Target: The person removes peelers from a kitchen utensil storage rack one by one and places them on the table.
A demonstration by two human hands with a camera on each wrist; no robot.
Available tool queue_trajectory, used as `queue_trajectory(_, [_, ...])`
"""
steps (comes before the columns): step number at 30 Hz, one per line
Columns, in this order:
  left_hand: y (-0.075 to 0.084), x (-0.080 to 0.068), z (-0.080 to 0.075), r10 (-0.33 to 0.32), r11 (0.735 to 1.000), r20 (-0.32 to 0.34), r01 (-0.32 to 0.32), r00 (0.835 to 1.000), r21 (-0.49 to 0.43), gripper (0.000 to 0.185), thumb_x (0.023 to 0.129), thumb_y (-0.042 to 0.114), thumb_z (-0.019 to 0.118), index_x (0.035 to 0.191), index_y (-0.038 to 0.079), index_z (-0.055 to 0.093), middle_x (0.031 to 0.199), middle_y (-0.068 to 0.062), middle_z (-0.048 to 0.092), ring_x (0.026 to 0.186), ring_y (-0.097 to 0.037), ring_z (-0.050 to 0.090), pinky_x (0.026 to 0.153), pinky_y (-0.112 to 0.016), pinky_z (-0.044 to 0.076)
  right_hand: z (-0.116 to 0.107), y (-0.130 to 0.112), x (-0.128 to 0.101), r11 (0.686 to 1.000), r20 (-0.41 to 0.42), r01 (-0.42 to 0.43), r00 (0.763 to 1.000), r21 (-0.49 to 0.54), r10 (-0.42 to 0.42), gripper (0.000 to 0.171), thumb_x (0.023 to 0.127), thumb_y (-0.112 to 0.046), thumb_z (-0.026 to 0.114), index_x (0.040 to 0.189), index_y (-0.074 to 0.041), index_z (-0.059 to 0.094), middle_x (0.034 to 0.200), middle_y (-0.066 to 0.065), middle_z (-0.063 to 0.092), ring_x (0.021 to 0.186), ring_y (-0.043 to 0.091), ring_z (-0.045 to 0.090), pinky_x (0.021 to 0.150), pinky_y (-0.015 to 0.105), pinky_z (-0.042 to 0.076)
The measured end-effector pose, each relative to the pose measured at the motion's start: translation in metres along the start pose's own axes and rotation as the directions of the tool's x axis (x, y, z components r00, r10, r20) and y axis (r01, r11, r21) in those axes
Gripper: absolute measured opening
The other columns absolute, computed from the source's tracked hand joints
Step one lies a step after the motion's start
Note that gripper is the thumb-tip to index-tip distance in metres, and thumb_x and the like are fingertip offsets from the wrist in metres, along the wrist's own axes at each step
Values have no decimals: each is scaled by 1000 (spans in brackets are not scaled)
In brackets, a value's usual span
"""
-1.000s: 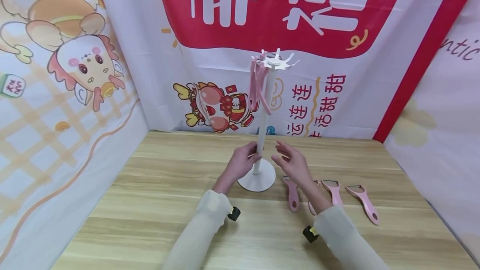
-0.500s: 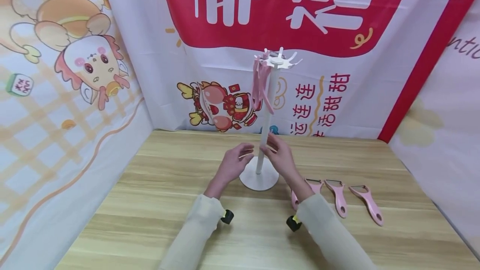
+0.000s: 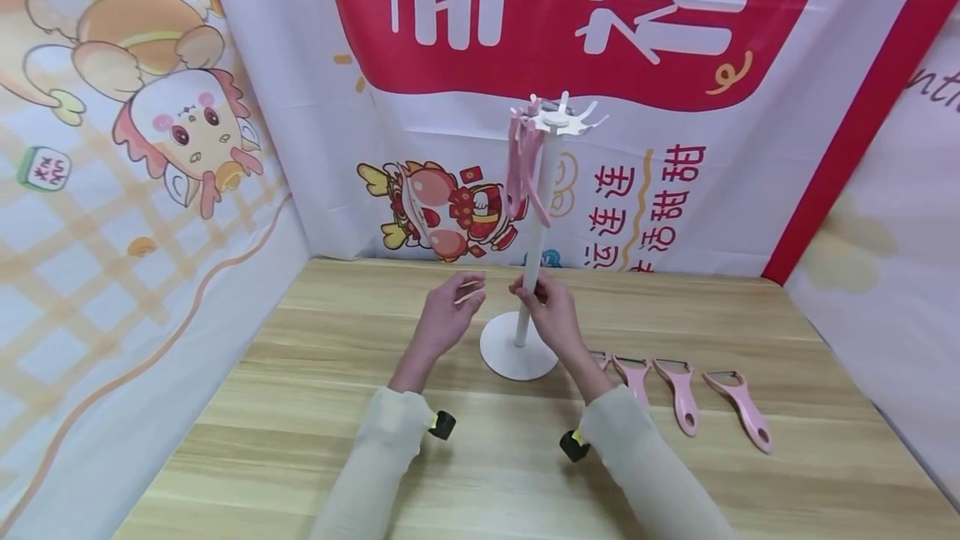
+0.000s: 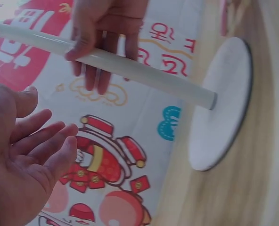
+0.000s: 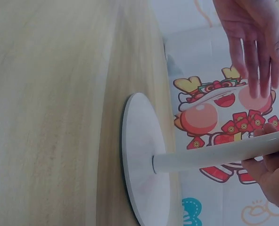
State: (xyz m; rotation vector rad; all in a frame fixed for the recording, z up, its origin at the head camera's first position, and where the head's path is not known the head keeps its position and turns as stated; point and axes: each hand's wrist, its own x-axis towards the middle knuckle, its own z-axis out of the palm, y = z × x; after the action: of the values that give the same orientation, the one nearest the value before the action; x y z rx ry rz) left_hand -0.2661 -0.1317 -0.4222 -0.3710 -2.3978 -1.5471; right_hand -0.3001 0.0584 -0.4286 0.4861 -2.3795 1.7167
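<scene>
A white stand (image 3: pixel 537 248) with a round base rises from the table, several hooks spreading at its top. Pink peelers (image 3: pixel 522 165) hang from the hooks on its left side. My right hand (image 3: pixel 553 312) grips the pole a little above the base, thumb in front and fingers behind. To the left of the pole, my left hand (image 3: pixel 446 313) is held in the air, fingers loosely bent and touching nothing; the left wrist view shows its palm (image 4: pixel 21 174) free. Several pink peelers (image 3: pixel 681 398) lie in a row on the table, right of the base, one partly hidden by my right forearm.
The wooden table (image 3: pixel 300 440) ends at a printed cloth backdrop (image 3: pixel 330 215) behind the stand. Patterned cloth walls (image 3: pixel 247 290) close in the left and right sides. A black wrist camera (image 3: pixel 442 425) sits at my left cuff.
My left hand has let go of the pole and drawn away to the left. My right hand has come in from the right and taken hold of the pole.
</scene>
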Motion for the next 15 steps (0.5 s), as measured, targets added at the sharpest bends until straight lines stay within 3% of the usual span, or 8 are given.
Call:
queue_trajectory(5, [14,-1,-9,-16,999,-26,15,1000,-40,31,100,14,60,129,4,59,133,-15,64,128,-30,60,101,-35,54,0,-2,1,999,3,-38,999,-15,38,12,98,-12,61,106,-5,68,109,13,74,105,26,70,100,42,56])
queue_trajectory(10, [34,-4,-15,-16,998,-23,15,1000,-69,39,101,26,60,134,6,56,135,-15,62,129,-28,59,103,-35,53,-1,-5,1,998,-4,-65,998,-19,65,12,98,-12,62,104,-4,69,105,13,74,103,26,70,99,44,56])
queue_trajectory(15, [53,-4,-19,23,994,-25,-25,999,-105,43,101,25,58,139,5,52,139,-15,59,132,-28,56,106,-37,51,0,-5,0,997,-17,-73,997,-28,73,12,97,-11,63,102,-1,68,98,13,73,96,25,70,98,45,56])
